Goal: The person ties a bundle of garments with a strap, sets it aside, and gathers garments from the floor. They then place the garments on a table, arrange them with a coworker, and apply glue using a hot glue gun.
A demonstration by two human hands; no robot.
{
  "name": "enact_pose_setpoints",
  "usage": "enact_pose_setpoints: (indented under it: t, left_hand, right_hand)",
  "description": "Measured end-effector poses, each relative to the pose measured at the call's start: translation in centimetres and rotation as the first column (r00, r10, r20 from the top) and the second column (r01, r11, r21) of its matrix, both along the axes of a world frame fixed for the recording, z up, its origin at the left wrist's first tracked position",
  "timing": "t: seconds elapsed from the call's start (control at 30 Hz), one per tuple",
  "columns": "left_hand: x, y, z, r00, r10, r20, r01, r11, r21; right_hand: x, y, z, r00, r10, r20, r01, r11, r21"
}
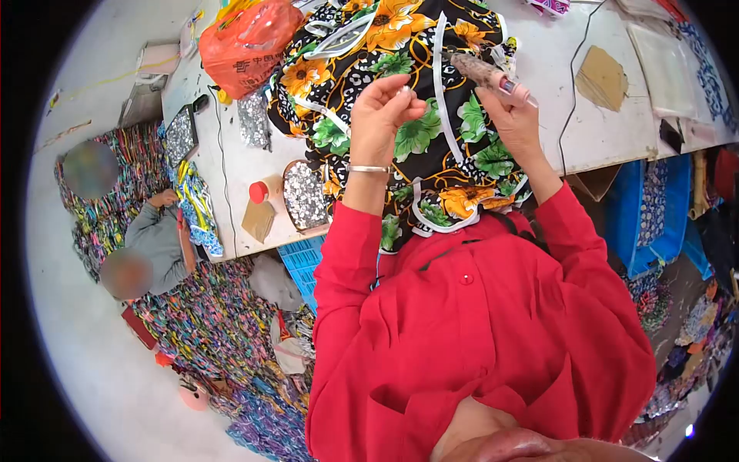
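Observation:
My left hand (382, 115) is raised over the black floral fabric (416, 92), its thumb and forefinger pinched on a small shiny piece (404, 90). To its right, my right hand (514, 123) is wrapped round a pink handheld tool (489, 75), whose dark tip points up and left over the fabric. The fabric has orange and green flowers and white trim, and hangs over the table's near edge. An oval tray of silvery pieces (306, 196) lies left of the fabric, beside a red-capped jar (260, 191).
On the white table (550, 69) are an orange bag (250, 46), cardboard (602, 78) and a black cable (573, 100). Blue crates (650, 219) stand below at the right. At the left, a person in grey (158, 239) is near colourful bundles (208, 331).

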State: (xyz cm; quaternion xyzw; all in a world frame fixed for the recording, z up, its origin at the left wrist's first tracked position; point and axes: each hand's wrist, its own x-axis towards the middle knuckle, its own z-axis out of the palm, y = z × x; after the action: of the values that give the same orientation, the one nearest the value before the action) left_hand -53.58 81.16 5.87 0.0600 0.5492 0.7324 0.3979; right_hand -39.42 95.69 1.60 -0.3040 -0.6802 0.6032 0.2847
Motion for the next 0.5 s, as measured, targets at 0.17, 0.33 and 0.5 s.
enact_pose_setpoints:
  t: [0.17,0.33,0.5]
  left_hand:
    - [-0.8,2.0,0.1,0.994,-0.009,-0.110,0.000,0.997,-0.080]
    - [-1.4,3.6,-0.2,0.989,-0.061,-0.131,0.048,0.993,-0.106]
    - [-1.7,4.8,-0.4,0.926,-0.144,-0.348,0.061,0.970,-0.237]
  right_hand:
    - [-0.6,0.1,-1.0,1.000,-0.002,-0.002,0.002,1.000,0.026]
    - [-0.8,0.3,-1.4,1.000,0.000,0.006,0.000,1.000,0.014]
    - [-0.8,0.6,-1.6,0.997,0.021,0.080,-0.022,1.000,0.009]
